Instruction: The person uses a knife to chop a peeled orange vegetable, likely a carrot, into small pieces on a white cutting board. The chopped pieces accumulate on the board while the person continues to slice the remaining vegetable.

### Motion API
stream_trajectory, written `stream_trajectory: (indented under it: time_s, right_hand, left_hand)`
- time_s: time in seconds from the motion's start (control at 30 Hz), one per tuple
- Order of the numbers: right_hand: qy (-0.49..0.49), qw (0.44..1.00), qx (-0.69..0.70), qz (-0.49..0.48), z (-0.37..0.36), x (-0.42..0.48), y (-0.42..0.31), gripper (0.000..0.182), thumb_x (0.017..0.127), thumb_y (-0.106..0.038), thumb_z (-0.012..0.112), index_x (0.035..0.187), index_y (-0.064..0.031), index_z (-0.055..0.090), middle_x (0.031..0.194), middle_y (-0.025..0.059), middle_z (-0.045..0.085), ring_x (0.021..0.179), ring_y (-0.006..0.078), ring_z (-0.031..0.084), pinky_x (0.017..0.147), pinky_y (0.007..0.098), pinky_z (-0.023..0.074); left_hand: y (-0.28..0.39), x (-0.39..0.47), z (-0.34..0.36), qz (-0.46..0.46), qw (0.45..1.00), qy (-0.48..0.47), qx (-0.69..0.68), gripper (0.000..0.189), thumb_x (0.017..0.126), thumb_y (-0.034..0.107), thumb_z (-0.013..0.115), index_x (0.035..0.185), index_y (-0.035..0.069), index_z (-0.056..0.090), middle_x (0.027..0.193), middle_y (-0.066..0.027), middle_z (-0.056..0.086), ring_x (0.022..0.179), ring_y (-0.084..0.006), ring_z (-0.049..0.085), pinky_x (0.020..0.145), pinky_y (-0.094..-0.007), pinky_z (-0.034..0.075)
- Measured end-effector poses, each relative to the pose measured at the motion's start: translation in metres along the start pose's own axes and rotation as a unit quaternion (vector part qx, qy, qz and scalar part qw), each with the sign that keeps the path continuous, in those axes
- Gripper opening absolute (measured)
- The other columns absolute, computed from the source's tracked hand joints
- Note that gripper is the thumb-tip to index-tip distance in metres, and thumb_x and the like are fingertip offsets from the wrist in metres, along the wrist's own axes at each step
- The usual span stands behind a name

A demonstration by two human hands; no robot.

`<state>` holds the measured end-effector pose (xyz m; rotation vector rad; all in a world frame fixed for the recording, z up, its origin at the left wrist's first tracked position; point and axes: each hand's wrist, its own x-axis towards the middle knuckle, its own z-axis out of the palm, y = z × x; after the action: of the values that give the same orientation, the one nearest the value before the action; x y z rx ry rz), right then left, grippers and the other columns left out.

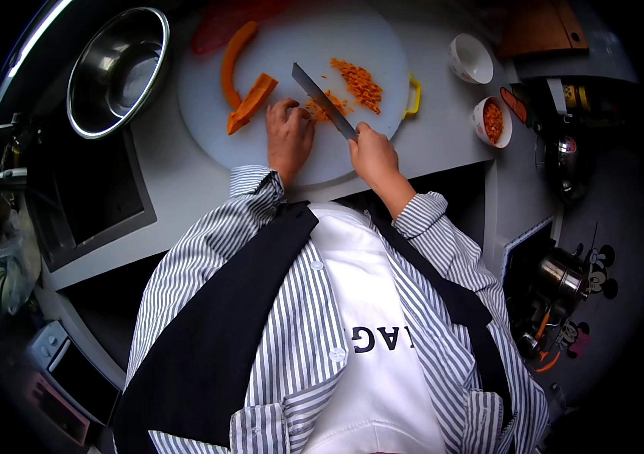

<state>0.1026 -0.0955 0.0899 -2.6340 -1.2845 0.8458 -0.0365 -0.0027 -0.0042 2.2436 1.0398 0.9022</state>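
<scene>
My right hand (376, 150) grips the handle of a kitchen knife (324, 101), whose blade slants up and left over the round white cutting board (208, 122). Bits of finely cut orange vegetable (322, 108) lie under and beside the blade. Just left of them is my left hand (289, 136), fingers curled down at the board; whether they pinch a piece is hidden. A larger pile of diced orange vegetable (360, 85) sits farther right. Beyond my left hand lie a thick chunk of orange vegetable (252, 103) and a long curved orange piece (231, 62).
A steel bowl (120, 74) stands left, by the sink (100, 187). On the right are a white bowl (471, 59) and a patterned bowl (476, 120) holding orange-red bits. The board has a yellow handle (414, 96). A wooden board (537, 28) and steel pot (563, 276) are farther right.
</scene>
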Motion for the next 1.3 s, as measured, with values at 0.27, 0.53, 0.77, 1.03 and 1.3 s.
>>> stream_trajectory:
  time_s: [0.27, 0.53, 0.77, 1.03, 1.3]
  right_hand:
    - [0.020, 1.000, 0.012, -0.015, 0.005, 0.006, 0.005, 0.033, 0.091, -0.020, 0.062, 0.117, -0.0007, 0.060, 0.098, 0.0229, 0.069, 0.094, 0.0404, 0.066, 0.082, 0.0466, 0.0535]
    - [0.052, 0.996, 0.071, 0.007, 0.001, 0.006, 0.002, 0.027, 0.090, -0.024, 0.063, 0.109, -0.0045, 0.063, 0.099, 0.0222, 0.070, 0.094, 0.0395, 0.067, 0.081, 0.0474, 0.0539]
    - [0.056, 0.997, 0.039, -0.036, 0.011, -0.002, 0.006, 0.024, 0.092, -0.023, 0.061, 0.106, -0.0034, 0.061, 0.092, 0.0213, 0.070, 0.090, 0.0403, 0.068, 0.079, 0.0488, 0.0538]
    - [0.027, 0.999, 0.007, -0.027, 0.012, 0.004, 0.007, 0.029, 0.091, -0.023, 0.061, 0.110, -0.0008, 0.061, 0.097, 0.0224, 0.069, 0.092, 0.0408, 0.067, 0.080, 0.0482, 0.0535]
    - [0.054, 0.996, 0.056, -0.032, 0.011, 0.001, 0.008, 0.027, 0.092, -0.024, 0.062, 0.107, -0.0020, 0.062, 0.095, 0.0217, 0.070, 0.091, 0.0413, 0.067, 0.079, 0.0482, 0.0535]
  left_hand:
    - [0.000, 0.000, 0.003, 0.033, 0.998, -0.023, 0.043, 0.034, 0.085, 0.009, 0.066, 0.118, 0.008, 0.060, 0.128, -0.0090, 0.057, 0.126, -0.0293, 0.048, 0.112, -0.0546, 0.030]
    - [-0.004, 0.001, 0.002, 0.061, 0.998, -0.008, 0.001, 0.024, 0.082, 0.009, 0.068, 0.105, 0.007, 0.064, 0.110, -0.0094, 0.061, 0.113, -0.0305, 0.055, 0.106, -0.0516, 0.035]
    - [-0.004, 0.001, 0.001, 0.045, 0.999, 0.007, -0.006, 0.021, 0.079, 0.012, 0.073, 0.097, 0.006, 0.063, 0.101, -0.0105, 0.061, 0.104, -0.0315, 0.057, 0.104, -0.0495, 0.038]
    - [-0.003, 0.000, 0.002, 0.058, 0.998, 0.007, 0.005, 0.019, 0.078, 0.012, 0.074, 0.093, 0.006, 0.064, 0.098, -0.0105, 0.059, 0.102, -0.0324, 0.056, 0.103, -0.0503, 0.039]
    - [0.001, 0.001, -0.002, 0.042, 0.999, 0.016, -0.014, 0.019, 0.078, 0.011, 0.073, 0.091, 0.005, 0.061, 0.100, -0.0122, 0.059, 0.101, -0.0334, 0.056, 0.092, -0.0448, 0.043]
